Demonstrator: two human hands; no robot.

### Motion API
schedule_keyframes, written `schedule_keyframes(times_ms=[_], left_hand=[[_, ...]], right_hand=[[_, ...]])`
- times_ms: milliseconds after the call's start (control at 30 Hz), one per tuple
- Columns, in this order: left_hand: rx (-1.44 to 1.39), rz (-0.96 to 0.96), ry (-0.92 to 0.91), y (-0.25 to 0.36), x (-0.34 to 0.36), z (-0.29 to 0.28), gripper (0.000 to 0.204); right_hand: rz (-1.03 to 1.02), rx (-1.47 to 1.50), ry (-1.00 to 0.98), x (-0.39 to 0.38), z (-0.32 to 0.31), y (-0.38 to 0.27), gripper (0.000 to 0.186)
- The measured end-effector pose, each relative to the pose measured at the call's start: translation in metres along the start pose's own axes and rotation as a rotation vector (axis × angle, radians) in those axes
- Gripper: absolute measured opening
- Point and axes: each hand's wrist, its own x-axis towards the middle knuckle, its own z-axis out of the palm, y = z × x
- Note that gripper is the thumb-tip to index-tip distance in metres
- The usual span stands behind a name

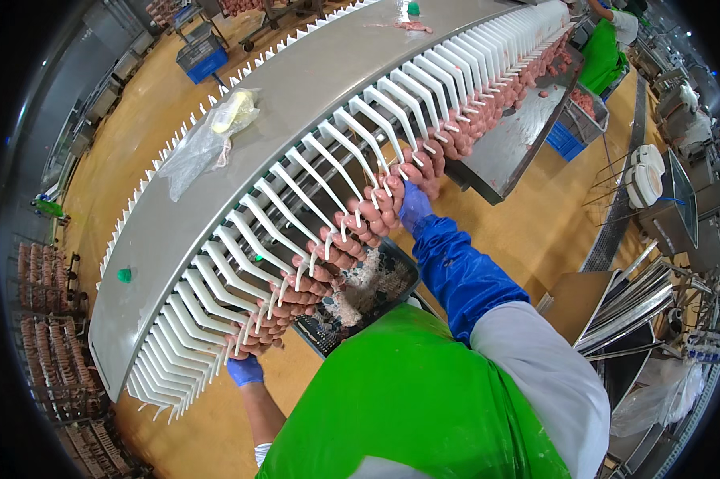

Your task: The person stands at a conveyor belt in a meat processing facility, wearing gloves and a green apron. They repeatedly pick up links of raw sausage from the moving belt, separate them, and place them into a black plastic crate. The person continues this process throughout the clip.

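Note:
Linked pink sausages [373, 215] hang in loops from a long curved row of white hooks [321, 172]. My right hand [413, 206], in a blue glove and blue sleeve cover, closes on the sausages near the middle of the row. Lower left, by the last hung links, is my gloved left hand [246, 370]. It is against or just under those links, and its fingers are largely hidden. White hooks farther left of it bear no sausages. Beneath the links sits a dark crate [404, 267] with pale scraps in it.
A grey metal cover [296, 88] runs inside the hooks, with a clear plastic bag [208, 140] on it. To the right are a metal trough [507, 148] and a blue-and-grey bin [571, 132]. Sausage racks [53, 351] stand at left. A person in a green apron [603, 60] is far right.

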Motion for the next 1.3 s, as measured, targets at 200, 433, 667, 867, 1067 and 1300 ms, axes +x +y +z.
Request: schedule_keyframes(times_ms=[200,433,667,867,1067,1300], left_hand=[[-0.153,-0.109,-0.237,0.011,-0.03,0.079,0.041],[-0.19,-0.031,-0.074,-0.053,0.006,0.003,0.04],[-0.102,-0.025,-0.08,-0.061,0.012,-0.025,0.05],[0.18,-0.074,0.054,-0.064,0.004,0.03,0.043],[0.09,-0.305,0.031,-0.047,0.012,0.009,0.042],[-0.165,-0.383,-0.416,-0.046,0.039,0.034,0.041]], right_hand=[[-0.055,0.088,0.058,0.006,0.013,0.001,0.023],[0.088,-0.278,-0.059,-0.015,0.002,-0.005,0.025],[0.423,-0.59,-0.431,-0.001,-0.069,-0.123,0.033],[-0.469,-0.928,0.529,0.158,-0.219,-0.28,0.04],[0.193,-0.95,0.341,0.249,-0.291,-0.293,0.066],[0.273,-0.237,0.335,0.239,-0.35,-0.229,0.048]])
